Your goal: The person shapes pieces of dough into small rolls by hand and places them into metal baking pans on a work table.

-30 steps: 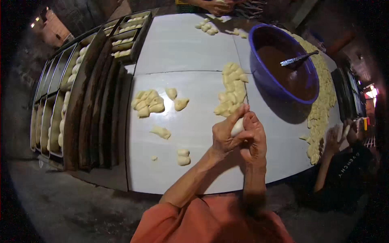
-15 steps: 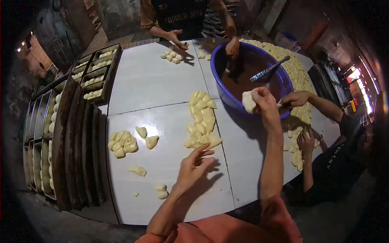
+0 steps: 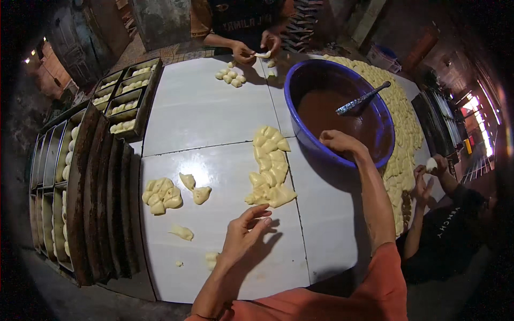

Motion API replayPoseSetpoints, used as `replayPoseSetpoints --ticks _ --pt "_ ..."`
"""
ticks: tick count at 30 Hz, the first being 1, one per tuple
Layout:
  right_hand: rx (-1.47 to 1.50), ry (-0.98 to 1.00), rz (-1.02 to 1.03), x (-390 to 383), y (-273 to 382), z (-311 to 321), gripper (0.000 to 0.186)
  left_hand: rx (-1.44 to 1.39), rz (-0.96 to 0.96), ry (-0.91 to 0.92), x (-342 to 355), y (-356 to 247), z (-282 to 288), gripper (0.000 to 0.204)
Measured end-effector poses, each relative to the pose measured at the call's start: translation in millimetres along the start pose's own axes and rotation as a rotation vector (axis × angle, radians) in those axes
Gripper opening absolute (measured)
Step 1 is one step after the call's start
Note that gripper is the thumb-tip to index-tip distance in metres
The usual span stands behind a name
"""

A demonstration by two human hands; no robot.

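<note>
My left hand (image 3: 247,232) hovers at the near end of a long cluster of pale yellow dough pieces (image 3: 270,166); its thumb and fingers are apart and nothing is in them. Over the near left rim of a large blue tub (image 3: 292,99), my right hand (image 3: 341,142) is closed with its fingers curled inward. Whatever it holds is hidden behind the fingers. Brown paste (image 3: 321,109) fills the lower part of the tub, and a spatula (image 3: 364,99) stands slanted in it. One small dough piece (image 3: 212,257) lies partly behind my left forearm.
Dough lumps (image 3: 162,196) and scraps (image 3: 183,232) lie left on the white table (image 3: 198,115). Trays of dough balls (image 3: 126,107) and stacked dark trays (image 3: 96,198) line its left edge. Dough pieces (image 3: 399,115) cover the right side. Co-workers' hands (image 3: 257,49) handle dough opposite and at right (image 3: 428,179).
My right hand, which held a white dough piece, has turned over at the tub's rim; the piece no longer shows. Both co-workers' hands have left the tub and now hold dough.
</note>
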State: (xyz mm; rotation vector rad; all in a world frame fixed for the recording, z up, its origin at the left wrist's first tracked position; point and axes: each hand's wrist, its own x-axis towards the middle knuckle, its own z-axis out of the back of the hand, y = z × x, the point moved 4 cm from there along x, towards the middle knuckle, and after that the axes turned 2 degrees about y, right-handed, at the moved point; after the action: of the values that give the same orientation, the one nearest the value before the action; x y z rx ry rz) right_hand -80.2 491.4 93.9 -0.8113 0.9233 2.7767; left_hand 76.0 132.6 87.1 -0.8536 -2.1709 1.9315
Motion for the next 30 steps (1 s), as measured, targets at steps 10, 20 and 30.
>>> replayPoseSetpoints --ticks 10,20,30 --pt "1.066 -0.255 0.329 -39.8 29.4 8.4 0.020 -0.002 -0.053 -0.001 13.2 0.5 -5.9 0.039" --pt "1.476 -0.148 0.410 -86.8 111.1 -116.1 0.014 -0.482 -0.080 0.062 44.0 -12.2 -42.6 0.049" --pt "1.075 0.010 0.352 -121.0 167.0 -216.2 0.054 -0.775 -0.049 -0.418 -15.6 31.9 40.3 0.028"
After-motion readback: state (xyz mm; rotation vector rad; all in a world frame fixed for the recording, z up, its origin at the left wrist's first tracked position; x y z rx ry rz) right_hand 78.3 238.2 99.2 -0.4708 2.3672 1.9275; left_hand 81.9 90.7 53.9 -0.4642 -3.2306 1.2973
